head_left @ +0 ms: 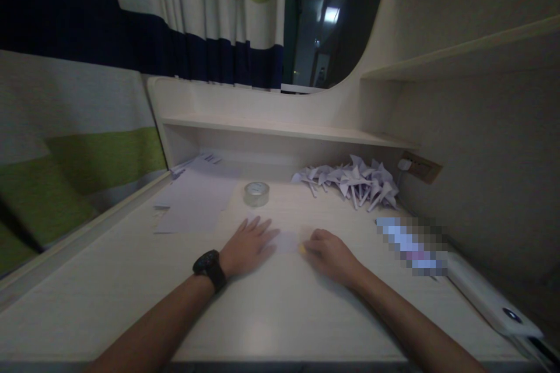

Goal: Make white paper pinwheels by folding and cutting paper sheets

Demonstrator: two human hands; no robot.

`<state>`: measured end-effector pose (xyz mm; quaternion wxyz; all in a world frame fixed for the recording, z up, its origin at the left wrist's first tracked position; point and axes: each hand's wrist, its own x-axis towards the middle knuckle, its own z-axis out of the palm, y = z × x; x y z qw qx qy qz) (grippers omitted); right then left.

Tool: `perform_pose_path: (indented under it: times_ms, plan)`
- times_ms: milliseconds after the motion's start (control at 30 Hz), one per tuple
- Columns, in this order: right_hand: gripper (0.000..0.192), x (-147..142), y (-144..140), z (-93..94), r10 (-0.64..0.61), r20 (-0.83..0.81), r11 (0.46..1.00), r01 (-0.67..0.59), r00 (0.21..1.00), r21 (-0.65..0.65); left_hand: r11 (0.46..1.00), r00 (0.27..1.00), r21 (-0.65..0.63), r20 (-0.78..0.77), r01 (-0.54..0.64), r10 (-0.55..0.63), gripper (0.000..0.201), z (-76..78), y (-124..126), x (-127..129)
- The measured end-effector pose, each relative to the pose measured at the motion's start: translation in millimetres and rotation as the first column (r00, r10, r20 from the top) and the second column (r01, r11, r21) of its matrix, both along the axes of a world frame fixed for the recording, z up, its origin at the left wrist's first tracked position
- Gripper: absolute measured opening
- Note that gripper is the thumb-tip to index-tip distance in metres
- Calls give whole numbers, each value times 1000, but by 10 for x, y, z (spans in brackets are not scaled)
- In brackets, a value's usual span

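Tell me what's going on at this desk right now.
A person presses a small sheet of paper flat on the desk: the left hand lies open on it, the right hand curls at its edge. Behind sit a tape roll, loose sheets and a pile of folded paper shapes.

Head view down (near) over desk (271,315)

A small pale paper sheet (286,240) lies flat on the table, between both hands, a yellow bit at its right edge
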<state>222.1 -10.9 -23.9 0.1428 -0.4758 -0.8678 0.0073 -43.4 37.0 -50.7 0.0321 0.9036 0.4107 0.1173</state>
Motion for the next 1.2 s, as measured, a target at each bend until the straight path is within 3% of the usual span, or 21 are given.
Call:
perform_pose_path:
  times_ms: [300,500,800,1200]
  plan:
    - [19,-64,-69,-26,-27,18,999,27,999,19,1000,1000,1,-18,22,-22,50,-3,14,9]
    - [14,-74,-99,-107,-46,-66,998,49,997,46,998,998,-12,-23,56,-56,50,-9,13,8]
    - [10,-34,-68,-279,26,-153,987,-1,988,163,998,998,-1,-32,61,-61,51,-24,20,4]
    - [14,-54,-142,-212,26,-162,988,-1,986,153,998,998,10,-31,59,-58,51,-16,17,8]
